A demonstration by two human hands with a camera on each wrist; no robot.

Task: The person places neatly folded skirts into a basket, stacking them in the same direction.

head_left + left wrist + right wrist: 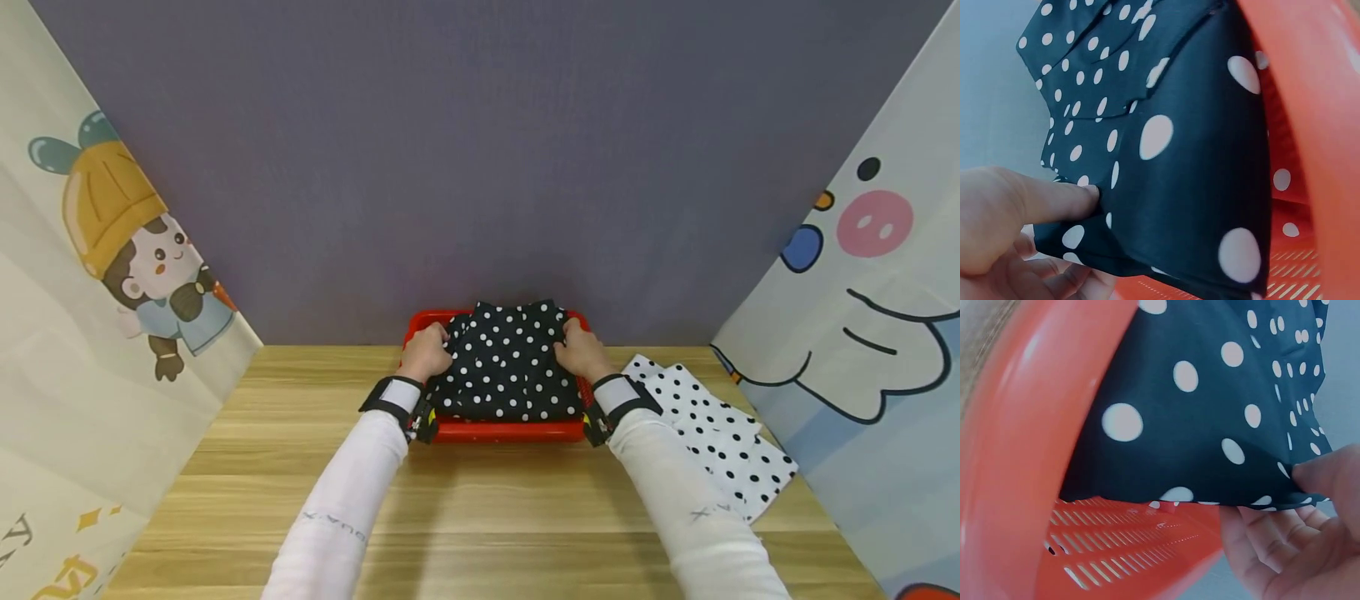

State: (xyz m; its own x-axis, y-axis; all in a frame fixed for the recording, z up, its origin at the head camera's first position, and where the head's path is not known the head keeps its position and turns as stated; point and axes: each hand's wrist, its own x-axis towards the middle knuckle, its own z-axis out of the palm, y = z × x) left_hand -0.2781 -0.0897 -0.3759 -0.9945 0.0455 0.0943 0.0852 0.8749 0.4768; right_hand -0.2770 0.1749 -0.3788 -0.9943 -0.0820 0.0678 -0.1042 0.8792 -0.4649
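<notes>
A black cloth with white dots (510, 358) lies folded inside a red slotted plastic basket (510, 432), its far edge rising over the basket's back rim. At the left side my left hand (426, 353) pinches the cloth's edge, thumb on top and fingers beneath, as the left wrist view shows. On the opposite side my right hand (583, 352) pinches the other edge the same way. In the right wrist view the cloth's lower edge hangs just above the basket's slotted wall (1104, 550). Red fabric with white dots (1282, 180) shows under the cloth in the left wrist view.
White cloth with black dots (712, 433) lies loosely folded on the wooden table (300, 467), right of the basket and partly behind my right forearm. A grey panel (480, 167) stands right behind the basket. Printed curtains (60, 350) flank both sides.
</notes>
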